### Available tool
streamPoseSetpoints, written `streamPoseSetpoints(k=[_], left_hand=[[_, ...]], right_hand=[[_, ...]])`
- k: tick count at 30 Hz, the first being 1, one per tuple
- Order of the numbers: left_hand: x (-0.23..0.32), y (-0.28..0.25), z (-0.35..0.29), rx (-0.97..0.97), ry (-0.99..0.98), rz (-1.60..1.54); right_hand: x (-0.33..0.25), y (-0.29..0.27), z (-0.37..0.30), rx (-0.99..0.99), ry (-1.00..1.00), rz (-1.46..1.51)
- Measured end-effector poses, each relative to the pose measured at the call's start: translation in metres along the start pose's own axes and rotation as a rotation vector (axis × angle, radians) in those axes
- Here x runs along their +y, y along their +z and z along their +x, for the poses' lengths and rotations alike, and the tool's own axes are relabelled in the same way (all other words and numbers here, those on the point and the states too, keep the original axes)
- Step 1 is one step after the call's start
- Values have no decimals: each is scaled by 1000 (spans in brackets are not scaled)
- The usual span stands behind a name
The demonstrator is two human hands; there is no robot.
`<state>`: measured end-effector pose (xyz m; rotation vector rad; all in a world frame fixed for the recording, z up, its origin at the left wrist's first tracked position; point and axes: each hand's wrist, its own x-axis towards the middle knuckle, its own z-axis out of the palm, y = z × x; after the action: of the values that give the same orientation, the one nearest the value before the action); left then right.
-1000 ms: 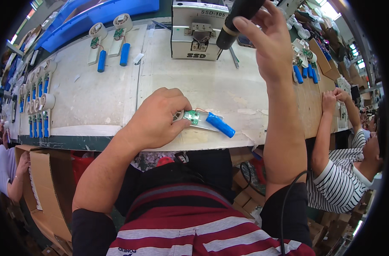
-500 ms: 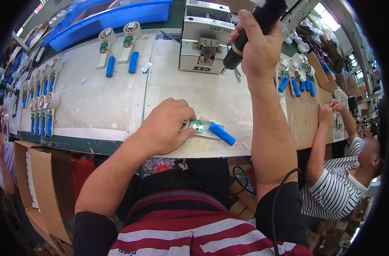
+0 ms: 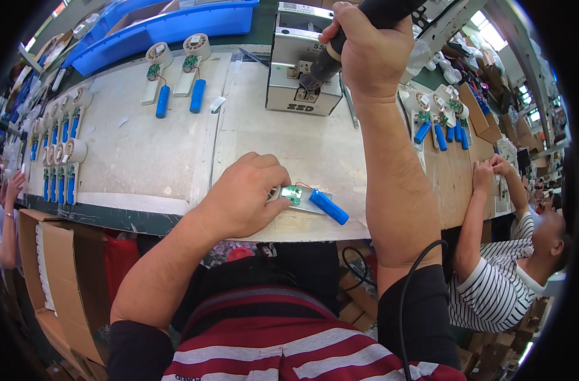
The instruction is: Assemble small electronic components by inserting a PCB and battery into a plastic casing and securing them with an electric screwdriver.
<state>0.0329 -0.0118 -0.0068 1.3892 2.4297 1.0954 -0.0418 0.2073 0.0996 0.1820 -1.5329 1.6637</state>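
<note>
The left grip holds a device on the tabletop. The right grip holds a driver before the machine.

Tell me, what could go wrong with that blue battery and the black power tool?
The blue cylindrical battery lies askew beside the green circuit board, with thin wires between them; a snag could strain their connections.

The left hand grips the white casing right by the exposed board, so its fingers might press on components.

The right hand holds the electric screwdriver against or just before the silver screw feeder; poor alignment might knock the feeder.
</note>
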Motion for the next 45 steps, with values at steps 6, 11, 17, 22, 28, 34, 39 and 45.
streamPoseSetpoints(k=[6,11,17,22,28,34,39,45], left_hand=[[1,-1,1,-9,-2,4],[2,-2,1,-2,-7,-12],[2,-1,2,-6,-10,-6],[1,0,1,2,-11,-10],[2,-1,2,0,-17,-9],[1,1,2,3,-10,-6],[0,2,-1,19,1,-5],[-2,5,-2,23,-15,-16]], right_hand=[[0,4,1,-26,8,40],[1,4,2,-25,70,29],[4,3,3,-28,68,41],[1,7,2,-12,131,18],[2,10,2,-101,86,1],[16,7,-6,-116,82,-10],[6,11,-6,-132,80,-51],[-6,-17,-38,-159,189,104]])
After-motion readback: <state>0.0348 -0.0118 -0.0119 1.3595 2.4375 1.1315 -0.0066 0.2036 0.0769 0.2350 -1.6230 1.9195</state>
